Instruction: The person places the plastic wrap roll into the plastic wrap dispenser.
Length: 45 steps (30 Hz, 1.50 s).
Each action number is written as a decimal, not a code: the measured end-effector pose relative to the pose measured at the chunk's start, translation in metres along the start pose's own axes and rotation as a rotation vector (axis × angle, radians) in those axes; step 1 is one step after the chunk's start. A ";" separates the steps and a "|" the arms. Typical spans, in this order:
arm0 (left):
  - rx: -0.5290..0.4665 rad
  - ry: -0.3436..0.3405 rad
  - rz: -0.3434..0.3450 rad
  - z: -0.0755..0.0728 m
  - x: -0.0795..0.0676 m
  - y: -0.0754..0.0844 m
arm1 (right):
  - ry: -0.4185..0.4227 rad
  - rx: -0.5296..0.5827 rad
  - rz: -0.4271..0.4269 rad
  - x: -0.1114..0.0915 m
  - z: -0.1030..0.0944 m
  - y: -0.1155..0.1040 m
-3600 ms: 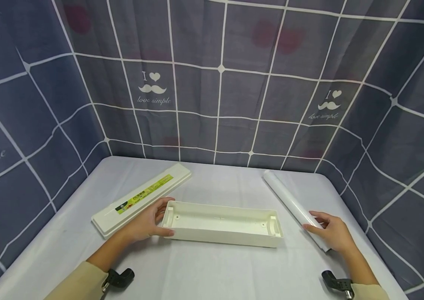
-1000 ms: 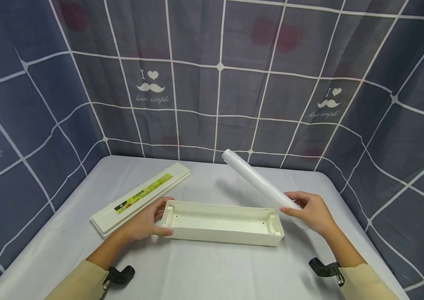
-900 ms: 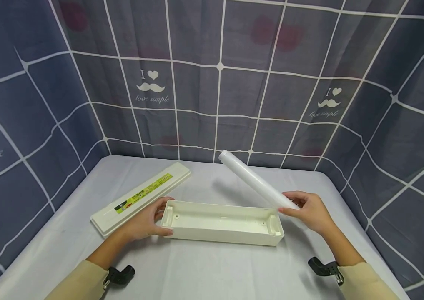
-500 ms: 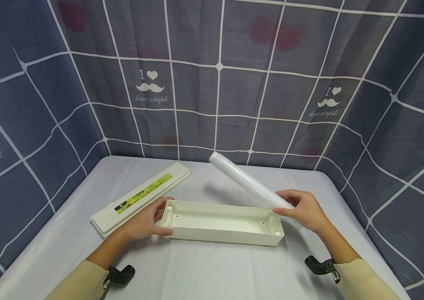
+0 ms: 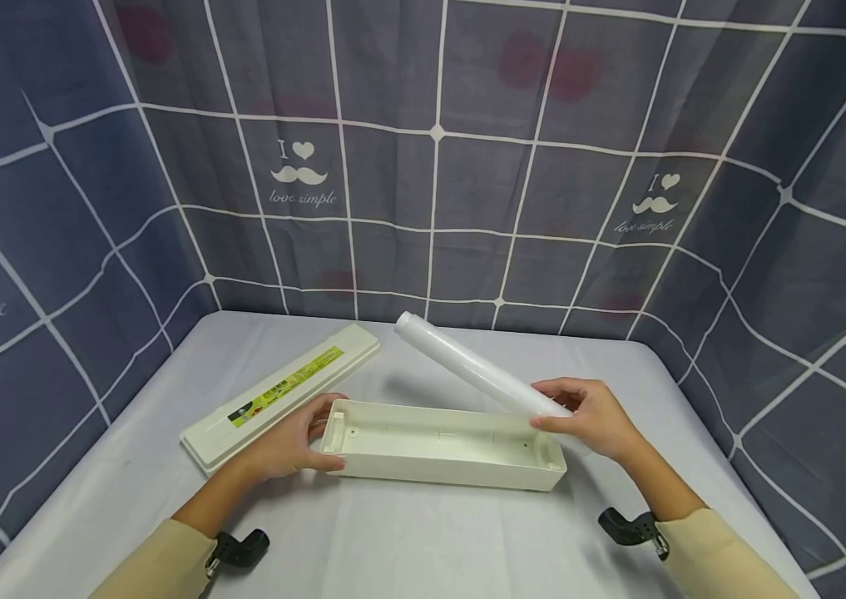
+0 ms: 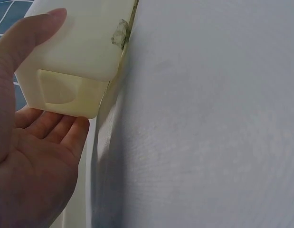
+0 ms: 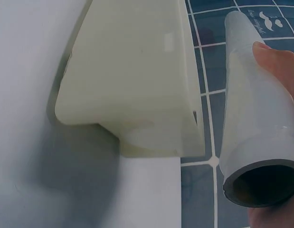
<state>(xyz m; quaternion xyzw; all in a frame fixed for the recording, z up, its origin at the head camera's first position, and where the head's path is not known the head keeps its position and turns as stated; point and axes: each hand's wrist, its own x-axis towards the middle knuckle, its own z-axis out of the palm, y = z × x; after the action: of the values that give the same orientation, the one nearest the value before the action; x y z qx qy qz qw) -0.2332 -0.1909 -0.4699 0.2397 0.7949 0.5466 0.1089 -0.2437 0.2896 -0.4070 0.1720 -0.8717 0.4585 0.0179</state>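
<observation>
Plastic film roll (image 5: 471, 366), white and glossy, hung aslant above the white tablecloth (image 5: 423, 549), by the one o'clock corner of a long cream plastic box (image 5: 445, 472), its far end aimed at ten o'clock and its shadow on the cloth below. The right hand (image 5: 595, 416) held it near its four o'clock end, thumb and fingers parted only as wide as the tube. Through the right wrist view I saw the thumb along its side and its dark, hollow mouth; I could not tell whether roll and box touched. The left hand (image 5: 291, 441) gripped the box's nine o'clock end, thumb on the near outer wall, fingers around to the far side, spread to the box's width. The box stood open side up. Toward ten o'clock I saw a long cream lid (image 5: 265, 420) lying diagonally, its yellow-green label (image 5: 288, 385) facing up. At twelve o'clock stood a blue-gray grid curtain (image 5: 385, 183) printed "love simple." Tan sleeves (image 5: 160, 561) showed at seven and five o'clock.
</observation>
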 end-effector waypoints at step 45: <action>-0.009 -0.001 0.021 0.000 0.001 -0.004 | -0.266 0.086 -0.142 0.016 0.024 -0.013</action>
<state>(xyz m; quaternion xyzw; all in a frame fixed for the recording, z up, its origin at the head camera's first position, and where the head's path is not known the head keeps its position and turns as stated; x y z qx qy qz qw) -0.2356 -0.1918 -0.4733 0.2480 0.7899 0.5510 0.1046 -0.2518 0.2592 -0.4074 0.2929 -0.8317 0.4660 -0.0726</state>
